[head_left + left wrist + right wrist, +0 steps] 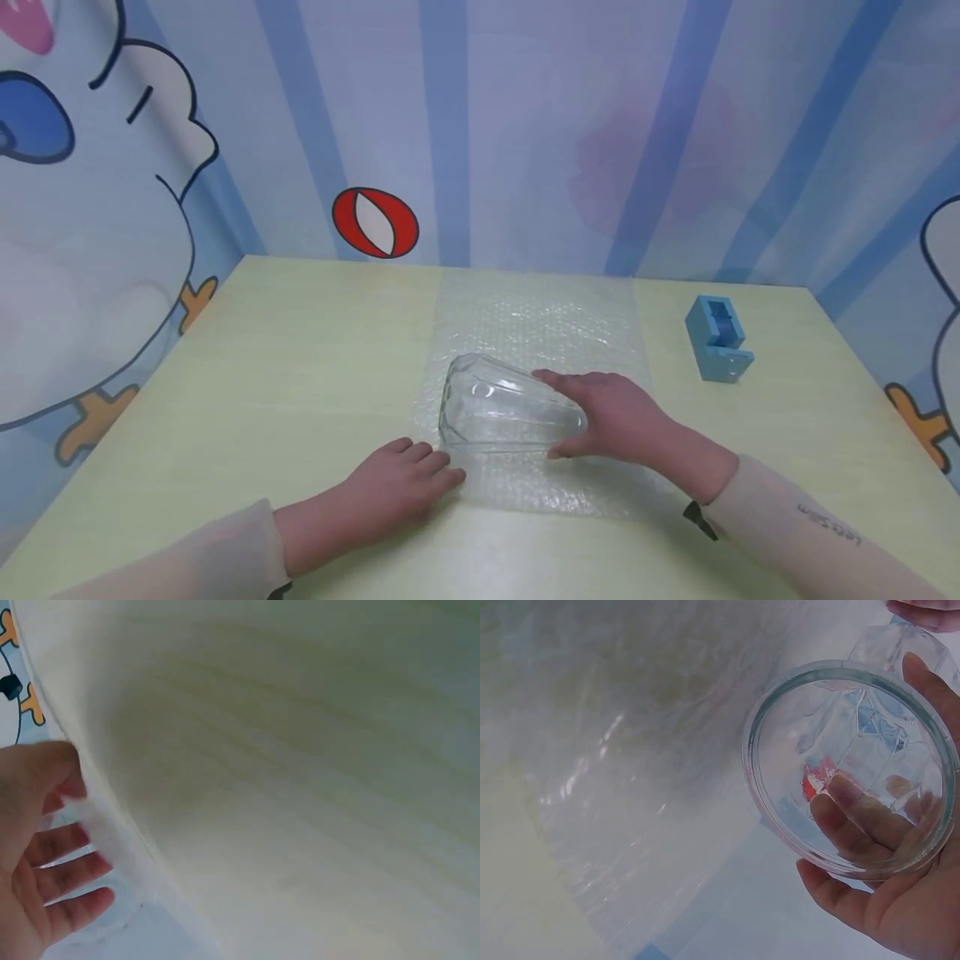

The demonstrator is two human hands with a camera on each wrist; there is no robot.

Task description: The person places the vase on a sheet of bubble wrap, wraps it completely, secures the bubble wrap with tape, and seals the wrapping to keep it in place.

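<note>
A clear, faceted glass vase (495, 412) lies on its side over a sheet of bubble wrap (540, 317). My right hand (622, 421) grips its right end, thumb on one side and fingers on the other. In the right wrist view the round rim (840, 669) faces the camera, and some fingers show through the glass. My left hand (393, 487) is close to the vase's left end, by the near left edge of the wrap. Its fingers are spread and loosely bent in the left wrist view, holding nothing.
A blue tape dispenser (716, 346) stands to the right of the bubble wrap on the pale yellow table (330, 350). Behind the table hangs a striped backdrop (525, 142) with cartoon figures, which also closes in the left and right sides.
</note>
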